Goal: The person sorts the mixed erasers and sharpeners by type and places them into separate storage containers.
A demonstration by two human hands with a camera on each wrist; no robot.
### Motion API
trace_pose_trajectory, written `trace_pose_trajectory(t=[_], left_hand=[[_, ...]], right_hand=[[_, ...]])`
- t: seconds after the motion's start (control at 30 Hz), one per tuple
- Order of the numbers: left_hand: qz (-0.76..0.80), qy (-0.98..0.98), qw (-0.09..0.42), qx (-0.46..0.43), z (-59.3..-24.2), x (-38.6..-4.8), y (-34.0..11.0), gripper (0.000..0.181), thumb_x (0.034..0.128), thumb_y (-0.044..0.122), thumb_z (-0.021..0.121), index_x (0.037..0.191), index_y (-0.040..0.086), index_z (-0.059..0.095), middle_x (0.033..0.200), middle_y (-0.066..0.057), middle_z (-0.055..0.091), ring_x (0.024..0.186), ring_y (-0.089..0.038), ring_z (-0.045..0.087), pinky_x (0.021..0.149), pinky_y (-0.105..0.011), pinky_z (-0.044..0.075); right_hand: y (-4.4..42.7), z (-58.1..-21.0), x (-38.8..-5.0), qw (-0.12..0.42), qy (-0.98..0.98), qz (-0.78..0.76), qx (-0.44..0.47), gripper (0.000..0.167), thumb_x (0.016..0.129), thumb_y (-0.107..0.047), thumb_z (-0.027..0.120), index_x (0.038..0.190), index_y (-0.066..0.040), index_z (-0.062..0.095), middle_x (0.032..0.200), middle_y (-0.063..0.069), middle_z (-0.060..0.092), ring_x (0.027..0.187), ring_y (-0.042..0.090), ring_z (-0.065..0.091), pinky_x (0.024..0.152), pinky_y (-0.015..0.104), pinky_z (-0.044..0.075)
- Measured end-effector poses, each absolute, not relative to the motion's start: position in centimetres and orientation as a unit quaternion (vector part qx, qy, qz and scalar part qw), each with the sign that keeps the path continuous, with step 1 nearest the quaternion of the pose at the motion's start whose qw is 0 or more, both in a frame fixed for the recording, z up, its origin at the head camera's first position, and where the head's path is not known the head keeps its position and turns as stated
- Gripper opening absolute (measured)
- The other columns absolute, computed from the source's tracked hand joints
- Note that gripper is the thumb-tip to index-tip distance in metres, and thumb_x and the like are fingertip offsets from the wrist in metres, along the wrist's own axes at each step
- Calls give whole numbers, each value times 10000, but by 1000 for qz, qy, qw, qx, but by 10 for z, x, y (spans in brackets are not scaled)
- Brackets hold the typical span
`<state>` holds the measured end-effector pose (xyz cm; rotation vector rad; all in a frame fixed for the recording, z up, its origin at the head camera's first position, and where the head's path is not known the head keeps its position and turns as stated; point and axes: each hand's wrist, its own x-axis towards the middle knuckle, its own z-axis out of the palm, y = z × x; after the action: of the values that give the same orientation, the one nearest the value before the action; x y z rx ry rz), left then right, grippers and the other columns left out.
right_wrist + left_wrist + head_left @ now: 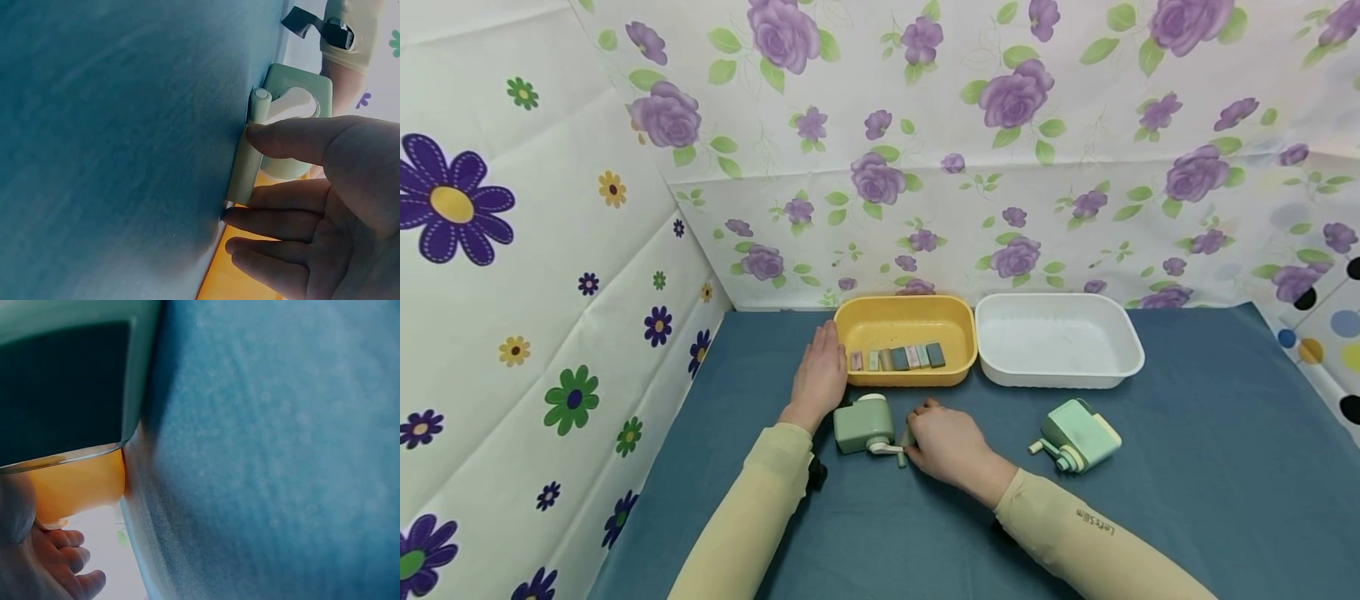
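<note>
My left hand [819, 375] lies with straight fingers along the left wall of the yellow tray [904, 308]. In that tray, several small pastel and blue rectangular blocks [899, 359] stand in a row near the front wall. My right hand [949, 440] pinches a small grey-green rectangular block [242, 170] between thumb and fingers, low over the cloth. Just left of it is a green hand-crank pencil sharpener [861, 427], its crank handle [260, 105] close to the thumb. The left wrist view shows this sharpener [140, 369] very near, with the curled-looking fingertips [75, 556] below.
To the right of the yellow tray stands a white tray [1060, 379]. A second, mint-green crank sharpener [1081, 435] lies on the blue cloth [1210, 467] at the right. Flowered sheets [955, 208] hang behind and at the sides.
</note>
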<state>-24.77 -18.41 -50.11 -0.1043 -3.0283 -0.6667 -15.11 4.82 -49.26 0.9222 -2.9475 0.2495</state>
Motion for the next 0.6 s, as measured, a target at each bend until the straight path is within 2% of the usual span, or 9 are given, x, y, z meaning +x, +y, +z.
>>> trace_pose_trajectory(t=[0.6], left_hand=[[-215,-976,23,-36,-501,-248,-184,585,1192,231,324,1697,-27,181,1755,-186,229,1629,-349,181,1312,-538,189]], right_hand=[[47,-493,-151,23,-951,80,299,191,919,-261,860,971,-101,769,890,47,695,797,229,680,601,421,608]])
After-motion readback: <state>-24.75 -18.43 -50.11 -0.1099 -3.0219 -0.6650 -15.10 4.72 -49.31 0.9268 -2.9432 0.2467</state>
